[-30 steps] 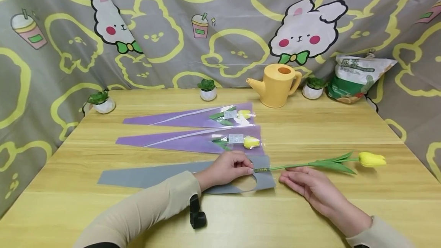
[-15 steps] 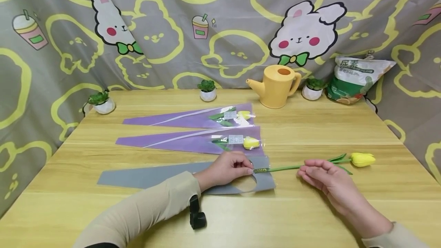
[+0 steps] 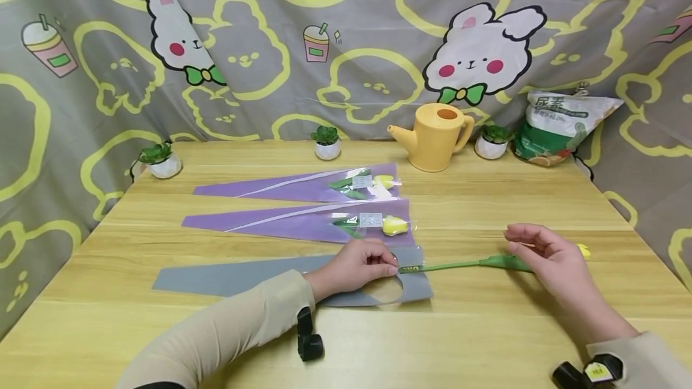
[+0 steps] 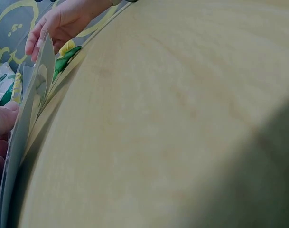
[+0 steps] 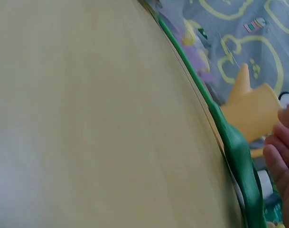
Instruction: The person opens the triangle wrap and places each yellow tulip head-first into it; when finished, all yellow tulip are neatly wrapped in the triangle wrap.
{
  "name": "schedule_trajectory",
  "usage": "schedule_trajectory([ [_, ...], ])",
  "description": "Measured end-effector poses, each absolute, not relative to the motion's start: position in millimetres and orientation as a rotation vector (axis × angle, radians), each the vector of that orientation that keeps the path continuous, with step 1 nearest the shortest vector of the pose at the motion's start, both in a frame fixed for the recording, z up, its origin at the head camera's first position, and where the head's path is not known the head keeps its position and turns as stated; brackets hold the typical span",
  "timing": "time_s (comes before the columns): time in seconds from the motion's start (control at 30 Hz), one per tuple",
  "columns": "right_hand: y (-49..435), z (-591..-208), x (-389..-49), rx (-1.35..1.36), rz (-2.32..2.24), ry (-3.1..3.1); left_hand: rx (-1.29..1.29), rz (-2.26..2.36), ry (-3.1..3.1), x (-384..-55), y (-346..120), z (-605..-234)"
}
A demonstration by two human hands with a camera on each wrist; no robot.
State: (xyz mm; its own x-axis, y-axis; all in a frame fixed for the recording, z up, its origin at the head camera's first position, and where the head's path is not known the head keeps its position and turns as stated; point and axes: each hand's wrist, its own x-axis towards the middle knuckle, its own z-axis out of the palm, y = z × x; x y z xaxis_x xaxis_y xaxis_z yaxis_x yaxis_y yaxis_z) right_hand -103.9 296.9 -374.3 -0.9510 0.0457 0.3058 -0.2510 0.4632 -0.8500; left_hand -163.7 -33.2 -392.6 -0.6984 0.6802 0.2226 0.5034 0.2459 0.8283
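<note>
My left hand [image 3: 357,266] pinches the mouth end of a grey flower sleeve [image 3: 227,275], beside its round cut-out. The sleeve's edge stands raised against the fingers in the left wrist view. From the left fingertips a green tulip stem [image 3: 451,266] runs right, with a dark strip bearing yellow letters at its end. Over the folded-together leaves [image 5: 241,164] of this tulip hovers my right hand [image 3: 551,263], fingers loosely bent and apart from the leaves in the right wrist view. The yellow bloom [image 3: 583,250] is mostly hidden behind that hand.
Two purple sleeves [image 3: 259,213], each with a yellow tulip inside, lie behind the grey one. Along the back edge stand a yellow watering can [image 3: 432,140], small potted plants [image 3: 327,144] and a green-white bag [image 3: 557,131]. A patterned curtain hangs behind.
My right hand has slid right along the tulip from the stem to the leaves, which now lie gathered together instead of spread. The left hand stays in place on the grey sleeve.
</note>
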Motion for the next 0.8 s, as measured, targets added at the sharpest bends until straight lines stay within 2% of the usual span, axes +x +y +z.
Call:
schedule_trajectory([
  [0.23, 310.5, -371.1, -108.7, 0.326, 1.248, -2.724, 1.117, 1.432, 2.330, -163.2, -32.9, -391.1],
  [0.5, 316.7, -374.9, -113.3, 0.675, 1.097, -2.887, 1.102, 1.417, 2.350, -162.6, -30.4, -391.6],
  [0.8, 315.8, -371.5, -114.8, 0.594, 0.926, -2.916, 1.075, 1.473, 2.337, -161.1, -30.3, -390.4],
])
